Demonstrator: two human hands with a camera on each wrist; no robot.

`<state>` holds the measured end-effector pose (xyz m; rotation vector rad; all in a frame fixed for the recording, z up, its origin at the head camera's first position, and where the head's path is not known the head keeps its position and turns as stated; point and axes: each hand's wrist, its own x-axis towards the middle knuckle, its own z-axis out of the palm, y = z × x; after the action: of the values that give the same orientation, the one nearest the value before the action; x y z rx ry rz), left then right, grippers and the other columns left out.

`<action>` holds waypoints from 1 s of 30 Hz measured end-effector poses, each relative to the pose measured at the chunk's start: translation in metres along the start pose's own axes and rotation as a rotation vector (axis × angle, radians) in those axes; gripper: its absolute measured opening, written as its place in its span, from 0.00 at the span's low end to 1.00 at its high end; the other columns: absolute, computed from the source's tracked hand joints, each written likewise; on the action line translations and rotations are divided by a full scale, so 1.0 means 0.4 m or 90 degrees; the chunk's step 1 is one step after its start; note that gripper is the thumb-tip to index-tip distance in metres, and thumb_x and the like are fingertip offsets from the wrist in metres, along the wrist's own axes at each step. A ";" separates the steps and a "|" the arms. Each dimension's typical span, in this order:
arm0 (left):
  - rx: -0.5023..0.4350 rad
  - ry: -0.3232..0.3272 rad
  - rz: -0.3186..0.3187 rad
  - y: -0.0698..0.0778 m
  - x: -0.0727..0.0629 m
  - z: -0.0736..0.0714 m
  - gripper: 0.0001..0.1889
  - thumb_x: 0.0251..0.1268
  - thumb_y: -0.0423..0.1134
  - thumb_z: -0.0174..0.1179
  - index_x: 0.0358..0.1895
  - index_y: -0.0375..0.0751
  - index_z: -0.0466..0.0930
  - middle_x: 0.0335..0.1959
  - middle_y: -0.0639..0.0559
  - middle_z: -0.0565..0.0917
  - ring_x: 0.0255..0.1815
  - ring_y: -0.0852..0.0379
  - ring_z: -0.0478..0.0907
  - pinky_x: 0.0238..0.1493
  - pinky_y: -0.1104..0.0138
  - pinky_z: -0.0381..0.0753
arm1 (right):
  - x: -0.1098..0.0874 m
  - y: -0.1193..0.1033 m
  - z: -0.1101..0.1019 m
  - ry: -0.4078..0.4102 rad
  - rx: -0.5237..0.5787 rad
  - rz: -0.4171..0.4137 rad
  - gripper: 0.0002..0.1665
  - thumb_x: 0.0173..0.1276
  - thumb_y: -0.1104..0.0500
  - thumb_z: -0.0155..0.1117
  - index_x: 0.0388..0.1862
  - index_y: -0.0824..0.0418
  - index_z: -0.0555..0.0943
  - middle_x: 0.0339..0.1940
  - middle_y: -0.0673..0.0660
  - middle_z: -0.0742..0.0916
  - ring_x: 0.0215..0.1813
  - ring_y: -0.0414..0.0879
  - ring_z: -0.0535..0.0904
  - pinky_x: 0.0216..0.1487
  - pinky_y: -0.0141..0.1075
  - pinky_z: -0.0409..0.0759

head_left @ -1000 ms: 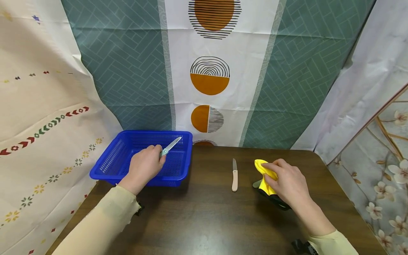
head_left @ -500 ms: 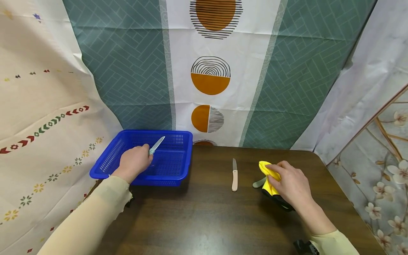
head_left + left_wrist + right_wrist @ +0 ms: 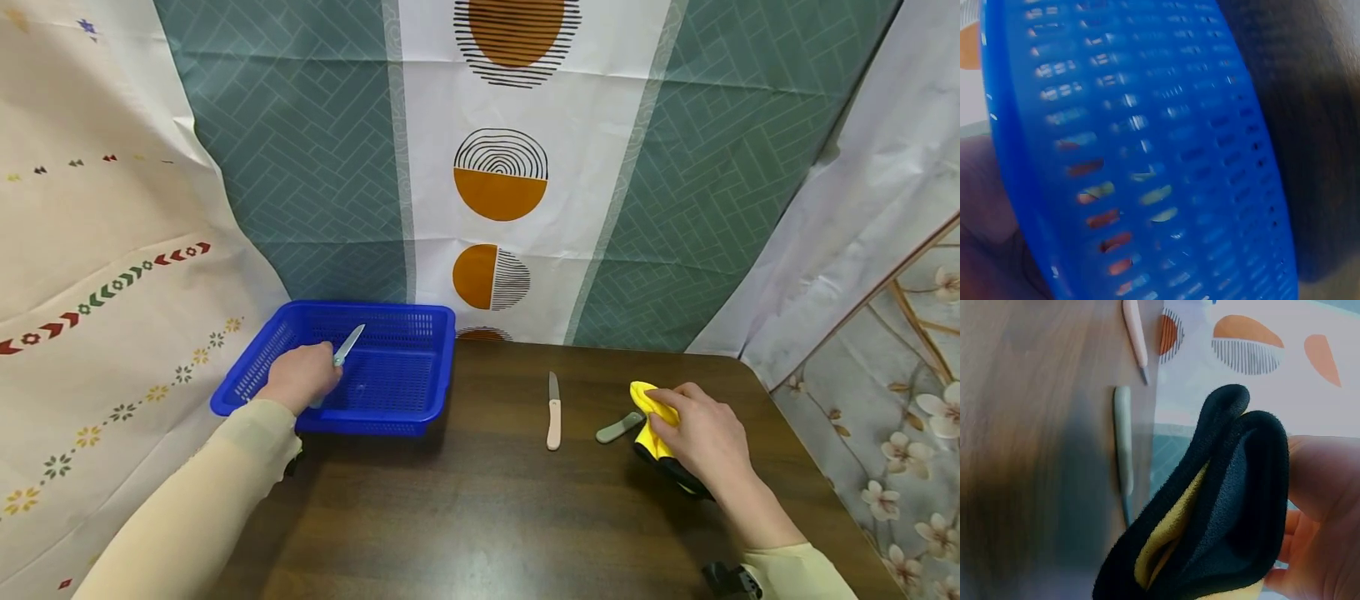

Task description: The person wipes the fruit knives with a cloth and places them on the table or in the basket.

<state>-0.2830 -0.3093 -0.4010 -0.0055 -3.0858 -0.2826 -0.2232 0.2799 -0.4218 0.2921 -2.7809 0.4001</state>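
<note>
Left hand (image 3: pixel 302 377) has its fingers clamped round the handle of the mint knife (image 3: pixel 349 344). Knife is over the inside of the blue basket (image 3: pixel 397 428), blade clear of the fingers, tip pointing up and away to the right; can't tell if it touches the basket. Butt of the handle pokes out behind the fist. Should be light and stiff, smooth handle maybe a bit slippery; handle is the only sane place to hold, edge and tip off limits. Right hand (image 3: pixel 708 433) pinches the yellow cloth piece (image 3: pixel 654 442) between thumb and fingers near the top, black-trimmed end hanging toward the wrist. Looks soft, floppy, light, not fragile; any pinch on the folds should hold. Green knife (image 3: pixel 619 427) lies on the desk (image 3: pixel 465 508) just beside it, handle out, blade mostly hidden by the cloth; contact unclear. Pink knife (image 3: pixel 554 423) lies further left, between basket and cloth, well apart from both hands. Left wrist view is mostly basket wall.
</note>
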 end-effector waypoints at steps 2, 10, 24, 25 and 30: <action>0.002 -0.024 -0.013 -0.008 0.003 -0.001 0.11 0.74 0.39 0.62 0.39 0.32 0.78 0.32 0.36 0.84 0.32 0.37 0.82 0.37 0.41 0.83 | -0.001 0.012 0.003 -0.009 0.000 0.010 0.26 0.72 0.56 0.76 0.67 0.60 0.88 0.52 0.66 0.86 0.36 0.58 0.80 0.34 0.54 0.78; -0.009 -0.110 -0.061 -0.034 0.010 -0.009 0.10 0.74 0.37 0.59 0.41 0.30 0.81 0.35 0.37 0.83 0.35 0.39 0.80 0.40 0.44 0.81 | -0.010 0.066 0.017 -0.040 -0.005 0.043 0.27 0.73 0.55 0.75 0.68 0.64 0.86 0.54 0.70 0.85 0.37 0.58 0.81 0.33 0.53 0.77; -0.032 -0.185 -0.073 -0.129 0.064 0.066 0.09 0.71 0.37 0.60 0.38 0.33 0.84 0.34 0.38 0.81 0.35 0.41 0.78 0.41 0.48 0.78 | -0.028 0.145 0.018 -0.076 -0.016 0.108 0.28 0.74 0.54 0.72 0.68 0.66 0.83 0.57 0.74 0.83 0.41 0.66 0.83 0.39 0.61 0.78; -0.033 -0.193 -0.075 -0.140 0.074 0.076 0.09 0.71 0.38 0.60 0.38 0.34 0.84 0.34 0.38 0.81 0.35 0.40 0.78 0.41 0.49 0.78 | -0.028 0.149 0.018 -0.077 -0.017 0.111 0.28 0.74 0.54 0.72 0.68 0.66 0.83 0.57 0.75 0.83 0.42 0.66 0.83 0.40 0.62 0.78; -0.040 -0.200 -0.087 -0.128 0.070 0.065 0.10 0.74 0.38 0.60 0.39 0.33 0.84 0.33 0.39 0.81 0.35 0.42 0.78 0.40 0.51 0.78 | -0.026 0.167 0.025 -0.087 -0.015 0.126 0.28 0.75 0.54 0.70 0.68 0.67 0.82 0.56 0.75 0.83 0.40 0.64 0.83 0.40 0.62 0.77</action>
<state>-0.3123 -0.3551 -0.4347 0.1774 -3.3929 -0.4217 -0.2324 0.3414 -0.4503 0.0393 -2.9578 0.4081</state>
